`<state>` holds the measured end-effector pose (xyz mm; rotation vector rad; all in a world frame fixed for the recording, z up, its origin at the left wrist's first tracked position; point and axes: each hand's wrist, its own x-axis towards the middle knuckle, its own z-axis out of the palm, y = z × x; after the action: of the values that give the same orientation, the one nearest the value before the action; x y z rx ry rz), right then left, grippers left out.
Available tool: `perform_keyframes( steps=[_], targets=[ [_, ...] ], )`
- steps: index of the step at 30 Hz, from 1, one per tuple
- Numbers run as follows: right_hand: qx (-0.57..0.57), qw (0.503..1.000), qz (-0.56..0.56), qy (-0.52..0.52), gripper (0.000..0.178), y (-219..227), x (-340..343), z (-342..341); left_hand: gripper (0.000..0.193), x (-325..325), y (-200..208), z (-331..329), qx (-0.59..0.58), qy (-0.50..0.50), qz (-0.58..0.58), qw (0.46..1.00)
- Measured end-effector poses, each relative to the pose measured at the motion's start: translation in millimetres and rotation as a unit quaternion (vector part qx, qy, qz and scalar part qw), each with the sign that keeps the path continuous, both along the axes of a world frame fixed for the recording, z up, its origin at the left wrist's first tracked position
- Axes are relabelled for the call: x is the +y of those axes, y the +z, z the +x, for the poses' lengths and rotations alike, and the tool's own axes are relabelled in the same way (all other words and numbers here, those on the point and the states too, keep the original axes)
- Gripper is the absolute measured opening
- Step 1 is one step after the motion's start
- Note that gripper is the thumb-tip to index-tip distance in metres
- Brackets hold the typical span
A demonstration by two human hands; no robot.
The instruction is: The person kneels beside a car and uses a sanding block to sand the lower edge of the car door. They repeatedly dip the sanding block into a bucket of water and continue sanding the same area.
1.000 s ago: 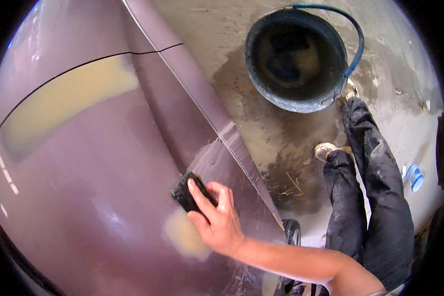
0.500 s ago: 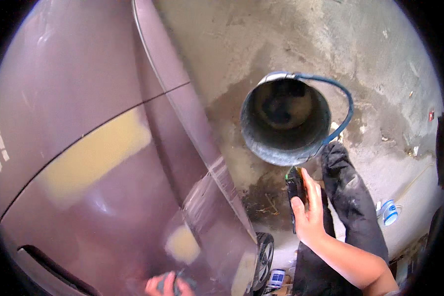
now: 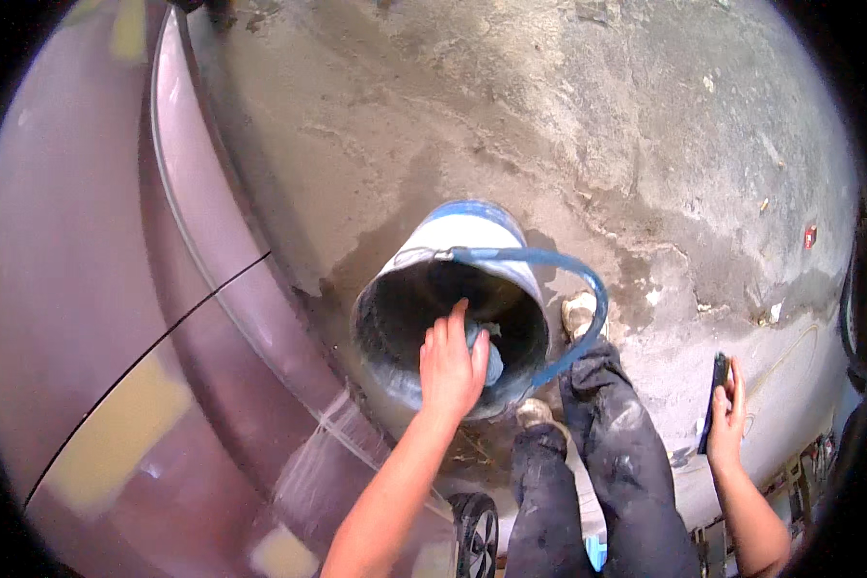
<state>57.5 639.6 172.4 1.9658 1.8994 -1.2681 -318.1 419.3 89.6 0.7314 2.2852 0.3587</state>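
My left hand [image 3: 450, 374] reaches down into the mouth of a bucket [image 3: 470, 231] with white and blue outer sides and a dark inside. Its fingers are closed on a crumpled grey-blue rag [image 3: 493, 366], partly hidden behind the hand. Out to the right, my right hand [image 3: 729, 424] grips a long, narrow black sanding block [image 3: 716, 390], seen nearly edge-on. The bucket's blue handle [image 3: 599, 299] hangs over to the right side.
A purple car panel [image 3: 58, 289] fills the left, with yellowish filler patches [image 3: 120, 433] and a scratched area [image 3: 308, 472]. A wheel [image 3: 475, 539] shows below. My shoes and dark-trousered legs [image 3: 626, 453] stand beside the bucket on the damp concrete floor [image 3: 549, 125].
My left hand has gone from the car panel into the bucket with the rag. My right hand has swung right, away from the bucket, still holding the block. The view has shifted right.
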Motion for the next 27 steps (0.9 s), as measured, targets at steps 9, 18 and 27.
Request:
perform_keyframes(
  steps=[9,18,27],
  targets=[
    [-0.093,0.996,-0.016,0.002,0.057,-35,18,81,0.048,-49,-248,-12,-0.013,-0.057,0.082,0.995],
    [-0.097,0.991,-0.078,-0.040,0.062,-46,20,111,0.052,26,-208,25,-0.112,0.086,-0.106,0.984],
    [-0.096,0.988,-0.109,-0.044,0.065,-59,27,130,0.056,25,-162,33,-0.102,0.135,-0.119,0.978]
  ],
)
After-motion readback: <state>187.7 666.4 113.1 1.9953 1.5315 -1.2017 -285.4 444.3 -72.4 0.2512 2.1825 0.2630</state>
